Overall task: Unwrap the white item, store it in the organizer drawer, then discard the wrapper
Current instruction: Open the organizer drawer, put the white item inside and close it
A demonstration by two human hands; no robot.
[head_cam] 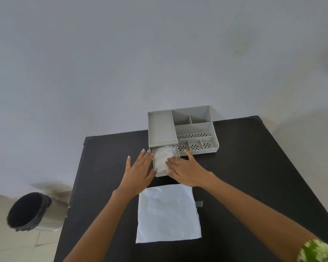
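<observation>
A grey organizer (pixel 160 127) stands at the far side of the black table (pixel 254 167), its drawer (pixel 160 174) pulled out toward me. The crumpled white item (pixel 162 157) lies inside the drawer. My right hand (pixel 186 171) rests flat on the item's near right part, fingers spread. My left hand (pixel 140 171) lies open against the drawer's left wall, thumb at its front corner. The white wrapper (pixel 169 214) lies flat and unfolded on the table, just in front of the drawer.
A bin with a black liner (pixel 28 210) stands on the floor left of the table. The organizer's right half has several open compartments (pixel 195 129) with perforated floors. A small grey tape piece (pixel 199 203) sits by the wrapper's right edge.
</observation>
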